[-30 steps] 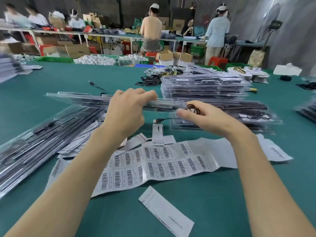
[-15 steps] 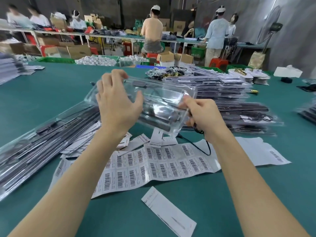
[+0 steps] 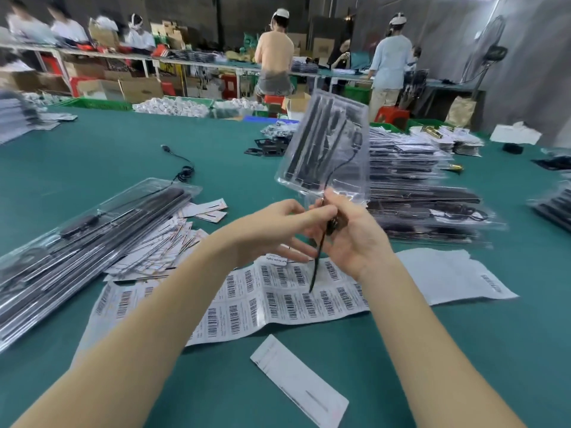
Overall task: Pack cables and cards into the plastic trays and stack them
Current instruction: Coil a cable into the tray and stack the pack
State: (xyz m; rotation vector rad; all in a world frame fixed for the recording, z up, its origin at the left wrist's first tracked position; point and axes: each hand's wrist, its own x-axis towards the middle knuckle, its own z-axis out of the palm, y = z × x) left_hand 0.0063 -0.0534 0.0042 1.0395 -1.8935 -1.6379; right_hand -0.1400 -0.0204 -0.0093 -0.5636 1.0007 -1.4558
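Note:
A clear plastic tray (image 3: 324,149) with black bars and a black cable in it stands upright on its short end above the table's middle. My right hand (image 3: 358,242) grips the tray's bottom edge, with a small coil of the cable in its palm. My left hand (image 3: 275,230) is just left of it and pinches the cable (image 3: 316,261), whose loose end hangs down over the barcode sheet. A slanted stack of filled trays (image 3: 77,242) lies at the left and a taller stack (image 3: 417,193) at the right. Loose cards (image 3: 163,248) lie beside the left stack.
A sheet of barcode labels (image 3: 278,307) is spread on the green table (image 3: 216,381) under my hands, with a white card (image 3: 299,381) nearer me. A loose black cable (image 3: 183,169) lies farther back. People work at benches with boxes beyond the table.
The tray has swung from lying across both hands to standing upright on its end. My left hand let go of the tray's left end and came in to pinch the hanging cable.

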